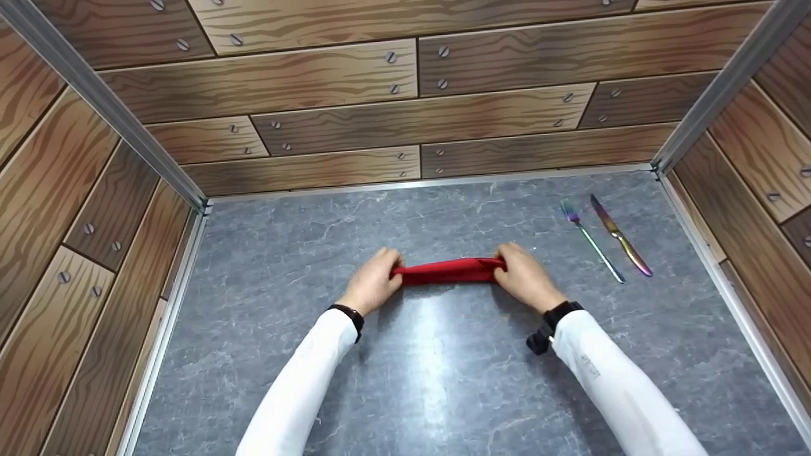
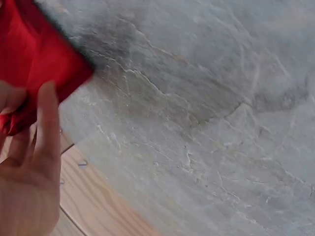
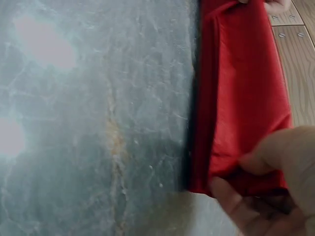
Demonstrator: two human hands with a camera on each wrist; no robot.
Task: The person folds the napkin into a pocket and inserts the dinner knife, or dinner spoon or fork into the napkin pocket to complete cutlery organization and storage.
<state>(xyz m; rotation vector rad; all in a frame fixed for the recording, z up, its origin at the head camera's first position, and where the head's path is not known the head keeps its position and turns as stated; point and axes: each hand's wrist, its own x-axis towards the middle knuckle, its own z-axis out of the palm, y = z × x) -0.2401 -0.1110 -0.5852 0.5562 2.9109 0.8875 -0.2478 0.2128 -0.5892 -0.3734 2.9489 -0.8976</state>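
Observation:
A folded red cloth stretches as a narrow band between the two hands. Its left end is pinched by my left hand, thumb on one side and fingers on the other. At the other end my right hand pinches the cloth in the same way. Seen from the right wrist, the cloth shows layered folds along one long edge. In the left wrist view, a corner of the cloth hangs past the fingers, and part of the hand is cut off by the frame.
Right of the hands, a rainbow-coloured fork and a matching knife lie side by side on the grey marbled tabletop. Wood-patterned walls with metal edging enclose the surface at the back and both sides.

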